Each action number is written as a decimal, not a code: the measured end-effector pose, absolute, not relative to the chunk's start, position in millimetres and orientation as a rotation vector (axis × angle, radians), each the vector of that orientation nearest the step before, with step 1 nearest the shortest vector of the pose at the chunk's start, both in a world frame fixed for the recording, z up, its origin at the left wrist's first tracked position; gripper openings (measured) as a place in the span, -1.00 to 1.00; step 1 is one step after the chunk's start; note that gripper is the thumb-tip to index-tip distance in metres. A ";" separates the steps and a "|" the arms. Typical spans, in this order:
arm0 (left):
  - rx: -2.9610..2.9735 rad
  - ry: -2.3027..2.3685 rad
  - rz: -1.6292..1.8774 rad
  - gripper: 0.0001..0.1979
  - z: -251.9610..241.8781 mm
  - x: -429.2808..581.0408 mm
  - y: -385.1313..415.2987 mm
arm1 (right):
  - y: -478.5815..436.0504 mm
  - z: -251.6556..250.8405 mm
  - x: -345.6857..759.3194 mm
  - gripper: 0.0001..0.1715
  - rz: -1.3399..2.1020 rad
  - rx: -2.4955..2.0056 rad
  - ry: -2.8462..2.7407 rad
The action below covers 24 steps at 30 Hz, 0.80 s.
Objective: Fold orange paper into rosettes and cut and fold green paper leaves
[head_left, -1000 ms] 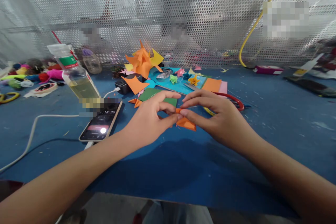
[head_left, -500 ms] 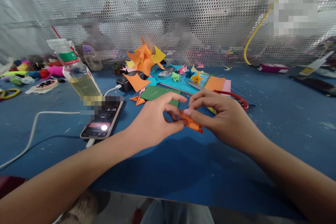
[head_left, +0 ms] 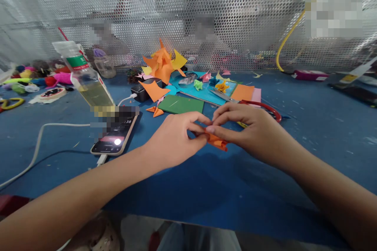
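A small piece of orange paper [head_left: 217,142], rolled at its lower right end, is held above the blue table [head_left: 188,200]. My left hand [head_left: 176,137] pinches its left end between thumb and fingers. From the other side, my right hand [head_left: 246,127] grips its upper edge, thumb in front and fingertips close to those of the left. The paper between the fingertips is partly hidden. Just behind the hands lie a green sheet of paper [head_left: 181,104] and scissors with a red handle [head_left: 265,108], partly covered by the right hand.
A lit phone [head_left: 116,135] on a white cable lies left, with a bottle of yellowish liquid [head_left: 92,88] behind it. Folded orange paper shapes [head_left: 161,62] and a blue sheet [head_left: 200,92] are at the back. A perforated metal panel [head_left: 176,4] stands beyond. Yellow-handled scissors [head_left: 13,104] lie far left.
The fingers of both hands have drawn slightly closer together on the orange paper, whose rolled end sits a little lower. The view has shifted slightly.
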State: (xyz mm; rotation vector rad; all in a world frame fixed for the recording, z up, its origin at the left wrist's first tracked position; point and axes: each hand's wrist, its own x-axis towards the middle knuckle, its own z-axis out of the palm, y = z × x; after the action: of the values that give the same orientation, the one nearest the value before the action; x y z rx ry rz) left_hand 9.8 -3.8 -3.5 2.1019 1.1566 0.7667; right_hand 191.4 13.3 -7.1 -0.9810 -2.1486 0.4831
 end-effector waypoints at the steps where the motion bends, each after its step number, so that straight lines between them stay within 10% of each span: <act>1: 2.105 1.159 0.764 -0.82 -3.7 9.4 -3.5 | 13.6 -6.8 192.2 -0.83 0.489 -0.995 -2.156; 24: 1.956 1.105 1.010 -0.80 -1.6 6.2 1.0 | 9.8 0.4 195.4 -0.81 0.386 -0.965 -2.147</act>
State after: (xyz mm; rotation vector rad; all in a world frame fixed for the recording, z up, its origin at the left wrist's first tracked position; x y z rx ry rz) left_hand 6.2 1.0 -1.6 1.9555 1.1049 1.0103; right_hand 195.4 9.8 0.4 -0.9651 -2.1472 0.3862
